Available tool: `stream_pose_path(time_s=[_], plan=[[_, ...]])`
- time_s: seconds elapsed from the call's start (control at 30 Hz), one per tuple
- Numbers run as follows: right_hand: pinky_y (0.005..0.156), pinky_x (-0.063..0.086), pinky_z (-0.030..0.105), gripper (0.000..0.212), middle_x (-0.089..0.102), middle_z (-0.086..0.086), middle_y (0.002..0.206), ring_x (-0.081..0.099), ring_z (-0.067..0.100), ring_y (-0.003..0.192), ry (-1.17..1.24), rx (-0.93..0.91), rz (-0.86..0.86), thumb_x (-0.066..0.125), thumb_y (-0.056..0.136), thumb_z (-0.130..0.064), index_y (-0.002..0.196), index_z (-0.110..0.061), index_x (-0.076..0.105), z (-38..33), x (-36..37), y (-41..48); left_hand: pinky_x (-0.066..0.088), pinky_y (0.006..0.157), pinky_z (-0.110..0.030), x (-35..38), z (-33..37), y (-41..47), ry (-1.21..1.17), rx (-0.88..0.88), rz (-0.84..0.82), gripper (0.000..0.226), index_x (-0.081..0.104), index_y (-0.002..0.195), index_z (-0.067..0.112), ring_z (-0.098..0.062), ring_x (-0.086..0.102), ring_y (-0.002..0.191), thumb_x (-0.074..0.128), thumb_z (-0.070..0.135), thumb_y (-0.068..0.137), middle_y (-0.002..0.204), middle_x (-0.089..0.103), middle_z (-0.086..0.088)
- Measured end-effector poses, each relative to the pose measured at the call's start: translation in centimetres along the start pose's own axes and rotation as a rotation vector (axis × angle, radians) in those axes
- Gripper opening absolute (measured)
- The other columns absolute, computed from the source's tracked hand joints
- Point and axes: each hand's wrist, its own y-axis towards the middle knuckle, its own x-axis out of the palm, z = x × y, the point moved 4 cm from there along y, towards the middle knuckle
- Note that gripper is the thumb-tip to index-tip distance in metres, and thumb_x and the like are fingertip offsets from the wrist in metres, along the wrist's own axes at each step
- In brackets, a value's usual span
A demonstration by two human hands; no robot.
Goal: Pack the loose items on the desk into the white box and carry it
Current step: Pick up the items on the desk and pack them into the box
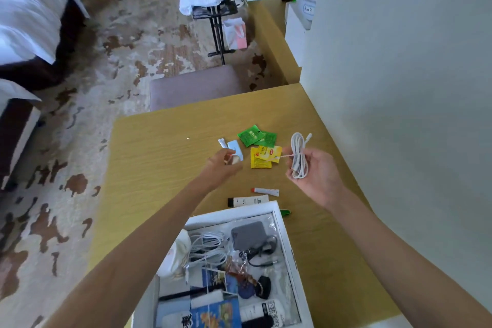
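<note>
white box (234, 211): stands open at the near edge of the table (159, 154), crowded already with white cables (207, 245) and a grey pack (249, 234). The coil is best lowered flat onto those cables, I judge, kept bundled so it cannot spring apart.
tubes: a red-capped tube (265, 190) and a black-capped tube (249, 200) lie just beyond the box rim, not yet packed.
right hand (316, 170): raised over the table, palm inward, fingers curled round a coiled white cable (299, 157) with a pinkish tie (286, 155) at its middle.
left hand (226, 165): reached forward, blurred, pinching a small item (231, 161) I cannot identify.
sachets: yellow sachets (265, 156) lie loose between the hands, green sachets (255, 136) just beyond.
</note>
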Motion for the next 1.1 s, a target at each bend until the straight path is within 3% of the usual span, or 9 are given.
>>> stream_pose_path(time_s=[0.07, 0.13, 0.23, 0.37, 0.57, 0.7, 0.8, 0.9, 1.1], plan=[[0.061, 0.046, 0.028, 0.033, 0.071, 0.006, 0.082, 0.058, 0.014, 0.066, -0.193, 0.078, -0.066, 0.045, 0.096, -0.016, 0.125, -0.003, 0.054, 1.0, 1.4, -0.9, 0.041, 0.063, -0.022, -1.8, 0.8, -3.6, -0.170, -0.019, 0.031, 0.034, 0.053, 0.120, 0.003, -0.010, 0.051, 0.068, 0.053, 0.023, 0.093, 0.080, 0.057, -0.002], [0.055, 0.048, 0.025, 0.032, 0.069, 0.004, 0.081, 0.059, 0.015, 0.068, -0.428, 0.174, -0.175, 0.051, 0.094, -0.020, 0.121, -0.004, 0.057, 2.8, 2.8, -1.9, 0.042, 0.064, -0.026, -3.3, 0.7, -7.3, -0.270, -0.041, 0.080, 0.030, 0.053, 0.117, -0.003, -0.013, 0.049, 0.066, 0.046, 0.017, 0.096, 0.073, 0.055, -0.004], [0.053, 0.046, 0.021, 0.035, 0.060, 0.001, 0.075, 0.056, 0.013, 0.064, -0.719, 0.325, -0.362, 0.063, 0.085, -0.025, 0.114, -0.004, 0.061, 6.1, 4.8, -3.4, 0.048, 0.073, -0.035, -5.1, -1.1, -12.4, -0.402, -0.138, 0.165, 0.027, 0.052, 0.120, 0.010, -0.023, 0.055, 0.089, 0.046, 0.007, 0.094, 0.108, 0.063, -0.014], [0.057, 0.048, 0.021, 0.032, 0.063, 0.000, 0.075, 0.057, 0.012, 0.068, -0.968, 0.405, -0.566, 0.069, 0.085, -0.027, 0.114, -0.013, 0.065, 9.9, 6.6, -4.9, 0.055, 0.064, -0.025, -6.8, -3.9, -18.3, -0.509, -0.156, 0.211, 0.032, 0.049, 0.124, 0.011, -0.021, 0.059, 0.094, 0.051, 0.004, 0.092, 0.114, 0.063, -0.010], [0.063, 0.043, 0.026, 0.024, 0.072, 0.003, 0.080, 0.059, 0.014, 0.069, -1.435, 0.259, -0.620, 0.067, 0.089, -0.029, 0.104, -0.012, 0.059, 16.2, 7.6, -5.7, 0.046, 0.068, -0.024, -7.6, -8.5, -22.6, -0.396, -0.141, 0.262, 0.032, 0.050, 0.123, 0.018, -0.020, 0.054, 0.089, 0.051, 0.007, 0.092, 0.112, 0.054, -0.011], [0.077, 0.049, 0.030, 0.023, 0.073, 0.006, 0.092, 0.064, 0.013, 0.081, -1.647, 0.158, -0.591, 0.064, 0.090, -0.031, 0.102, -0.012, 0.060, 19.6, 7.2, -5.8, 0.045, 0.067, -0.017, -7.6, -10.5, -23.6, -0.334, -0.069, 0.204, 0.030, 0.050, 0.111, 0.028, -0.007, 0.051, 0.086, 0.052, 0.007, 0.090, 0.104, 0.054, 0.004], [0.082, 0.051, 0.030, 0.021, 0.071, -0.002, 0.096, 0.065, 0.010, 0.087, -1.801, 0.087, -0.572, 0.064, 0.090, -0.034, 0.100, -0.016, 0.063, 21.0, 6.4, -6.0, 0.046, 0.064, -0.013, -7.5, -11.2, -24.2, -0.294, -0.034, 0.132, 0.029, 0.048, 0.109, 0.033, 0.000, 0.051, 0.083, 0.052, 0.018, 0.085, 0.099, 0.052, 0.013], [0.076, 0.052, 0.028, 0.014, 0.071, -0.004, 0.091, 0.066, 0.011, 0.084, -1.915, 0.006, -0.569, 0.063, 0.091, -0.030, 0.095, -0.018, 0.068, 21.8, 5.8, -6.4, 0.050, 0.069, -0.028, -7.5, -12.0, -24.1, -0.216, -0.034, 0.094, 0.035, 0.048, 0.114, 0.033, -0.005, 0.053, 0.079, 0.051, 0.026, 0.080, 0.097, 0.053, 0.011], [0.079, 0.050, 0.031, 0.024, 0.067, -0.006, 0.097, 0.057, 0.010, 0.091, -2.121, -0.331, -0.503, 0.065, 0.082, -0.043, 0.096, -0.024, 0.068, 21.7, 5.4, -6.7, 0.043, 0.049, -0.020, -7.1, -12.2, -23.4, -0.115, -0.006, 0.004, 0.034, 0.045, 0.114, 0.038, -0.011, 0.054, 0.064, 0.051, 0.024, 0.084, 0.093, 0.057, 0.007]])
